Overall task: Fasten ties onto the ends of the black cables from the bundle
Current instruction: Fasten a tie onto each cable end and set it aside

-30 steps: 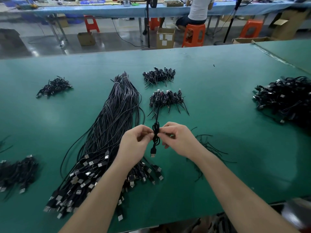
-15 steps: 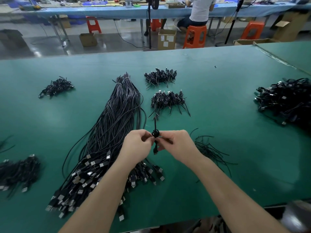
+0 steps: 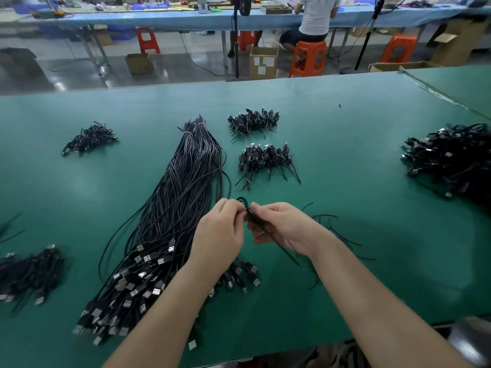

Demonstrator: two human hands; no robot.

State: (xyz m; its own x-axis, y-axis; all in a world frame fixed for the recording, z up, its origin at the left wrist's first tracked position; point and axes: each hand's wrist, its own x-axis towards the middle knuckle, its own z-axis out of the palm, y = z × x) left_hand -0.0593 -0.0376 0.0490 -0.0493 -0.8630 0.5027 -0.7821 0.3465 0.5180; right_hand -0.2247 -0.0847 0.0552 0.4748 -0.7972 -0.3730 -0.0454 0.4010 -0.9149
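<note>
A long bundle of black cables (image 3: 175, 208) lies on the green table (image 3: 345, 155), its USB plugs fanned out at the near left. Just right of it, above the table, my left hand (image 3: 220, 235) and my right hand (image 3: 281, 229) meet and pinch one coiled black cable (image 3: 245, 205). A thin black tie (image 3: 276, 243) runs from the coil down under my right palm, its tail pointing toward me. Loose black ties (image 3: 342, 232) lie right of my right hand.
Small heaps of coiled cables (image 3: 265, 160) lie beyond my hands, at the far left (image 3: 89, 139) and near left (image 3: 29, 272). A big heap (image 3: 451, 158) fills the right edge. Beyond the table a person (image 3: 316, 17) sits on an orange stool among boxes.
The coiled cable has turned from hanging upright between my hands to lying slanted. The tie's tail has been drawn out toward me under my right hand. My hands stayed in place.
</note>
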